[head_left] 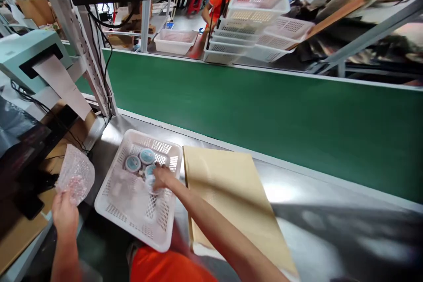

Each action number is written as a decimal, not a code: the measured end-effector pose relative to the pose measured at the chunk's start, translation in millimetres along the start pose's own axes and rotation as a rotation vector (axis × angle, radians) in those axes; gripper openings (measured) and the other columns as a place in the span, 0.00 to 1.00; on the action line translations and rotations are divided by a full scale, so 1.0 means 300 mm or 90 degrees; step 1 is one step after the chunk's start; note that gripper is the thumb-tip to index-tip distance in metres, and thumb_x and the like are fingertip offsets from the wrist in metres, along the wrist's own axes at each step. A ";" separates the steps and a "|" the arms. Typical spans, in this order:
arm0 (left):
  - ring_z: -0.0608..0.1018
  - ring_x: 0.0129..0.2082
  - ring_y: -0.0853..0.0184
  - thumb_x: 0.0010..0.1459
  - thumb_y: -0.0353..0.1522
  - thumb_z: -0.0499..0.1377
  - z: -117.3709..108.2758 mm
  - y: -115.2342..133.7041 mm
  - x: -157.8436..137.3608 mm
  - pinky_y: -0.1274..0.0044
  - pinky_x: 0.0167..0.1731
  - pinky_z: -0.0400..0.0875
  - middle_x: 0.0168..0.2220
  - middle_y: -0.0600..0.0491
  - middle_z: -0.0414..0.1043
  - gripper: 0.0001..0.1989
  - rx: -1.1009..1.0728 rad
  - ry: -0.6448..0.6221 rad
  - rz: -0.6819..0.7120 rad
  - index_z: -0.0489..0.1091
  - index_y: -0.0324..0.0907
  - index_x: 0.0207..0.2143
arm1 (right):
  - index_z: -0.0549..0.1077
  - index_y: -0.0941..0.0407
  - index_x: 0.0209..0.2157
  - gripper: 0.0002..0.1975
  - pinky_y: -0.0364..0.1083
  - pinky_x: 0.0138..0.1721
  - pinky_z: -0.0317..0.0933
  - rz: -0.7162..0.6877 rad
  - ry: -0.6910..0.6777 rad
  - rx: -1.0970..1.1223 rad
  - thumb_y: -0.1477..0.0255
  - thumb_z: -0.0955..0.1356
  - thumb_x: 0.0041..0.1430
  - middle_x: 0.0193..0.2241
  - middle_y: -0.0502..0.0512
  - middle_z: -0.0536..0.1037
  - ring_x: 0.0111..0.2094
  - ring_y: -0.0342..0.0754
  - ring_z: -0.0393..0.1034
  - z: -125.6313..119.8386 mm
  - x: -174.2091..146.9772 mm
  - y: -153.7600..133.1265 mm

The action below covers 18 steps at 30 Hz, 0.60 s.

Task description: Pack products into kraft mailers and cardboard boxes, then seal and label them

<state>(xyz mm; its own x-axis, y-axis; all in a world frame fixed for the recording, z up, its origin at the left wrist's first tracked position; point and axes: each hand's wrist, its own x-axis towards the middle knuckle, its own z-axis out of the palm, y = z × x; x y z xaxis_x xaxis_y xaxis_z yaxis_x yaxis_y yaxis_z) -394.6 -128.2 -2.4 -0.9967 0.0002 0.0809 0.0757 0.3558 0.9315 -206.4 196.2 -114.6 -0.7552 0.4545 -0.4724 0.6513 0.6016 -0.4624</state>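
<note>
Left hand point(65, 211): fingers pinching clear bubble wrap point(77, 174). White perforated plastic basket point(165, 216): contains round white tubs with pale-blue lids point(147, 156). Right hand point(161, 177): at tubs, fingers blurred, grip indeterminable. Flat tan rectangular paper-like stack point(228, 180): on silvery metal worktop point(279, 187).

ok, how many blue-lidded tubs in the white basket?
3 clear: left tub, back tub, middle tub beside the right hand. A likely fourth tub, nearer the person, is blurred; more may be hidden.

the jar lids point(147, 155) are pale blue and white, the basket point(140, 230) white with latticed holes, the belt point(251, 108) plain green, the paper point(228, 180) tan.
</note>
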 end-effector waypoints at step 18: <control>0.82 0.37 0.59 0.67 0.38 0.53 0.450 0.279 -0.870 0.72 0.38 0.73 0.36 0.48 0.81 0.13 0.253 -0.774 0.464 0.77 0.46 0.43 | 0.78 0.54 0.32 0.17 0.52 0.46 0.69 0.108 0.448 0.400 0.60 0.79 0.42 0.39 0.51 0.71 0.40 0.53 0.71 -0.183 -0.956 0.434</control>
<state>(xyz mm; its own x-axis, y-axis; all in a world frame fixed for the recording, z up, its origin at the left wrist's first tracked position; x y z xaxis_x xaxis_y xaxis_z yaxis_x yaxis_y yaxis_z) -132.1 27.7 6.7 -0.1685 0.9845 -0.0487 0.7483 0.1599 0.6437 91.0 180.3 2.0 -0.3853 0.9167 -0.1060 0.5228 0.1222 -0.8437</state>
